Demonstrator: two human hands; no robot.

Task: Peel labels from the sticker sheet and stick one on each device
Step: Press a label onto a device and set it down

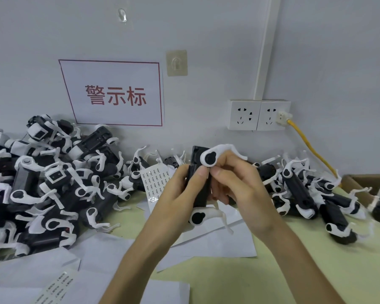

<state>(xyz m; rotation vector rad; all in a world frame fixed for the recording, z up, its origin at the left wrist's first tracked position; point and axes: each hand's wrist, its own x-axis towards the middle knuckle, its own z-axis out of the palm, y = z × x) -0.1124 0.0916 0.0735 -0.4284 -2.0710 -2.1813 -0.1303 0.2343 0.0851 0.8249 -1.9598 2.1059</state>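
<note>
Hands meet at the middle of my feed, both on one black device (201, 195) held upright above the tabletop (239, 281). My left hand (180, 194) grips the device from its left side, fingers curled behind it and the thumb laid on its front face. My right hand (235, 183) grips it from the other side, fingers wrapped round the back and the thumb tip pressed on the front, touching the left thumb. I cannot tell whether a label sits under the thumbs.

A white clip (211, 157) with a black pad caps the top of the device, resting over my right forefinger, and a second one hangs at its lower end.

Just behind the device to the left, partly hidden by my left hand, the sticker sheet (156, 178) lies flat with rows of small printed labels. Farther left of the device a big pile of devices (42, 183) is heaped against the wall. Right of the device a smaller pile (305, 194) spreads toward a cardboard box (360, 183). Under the device lie loose white papers (217, 242).

Above the device on the wall are a red-bordered sign (112, 93) and, to the right, a double socket (259, 115) with a yellow cable (309, 145) plugged in.
</note>
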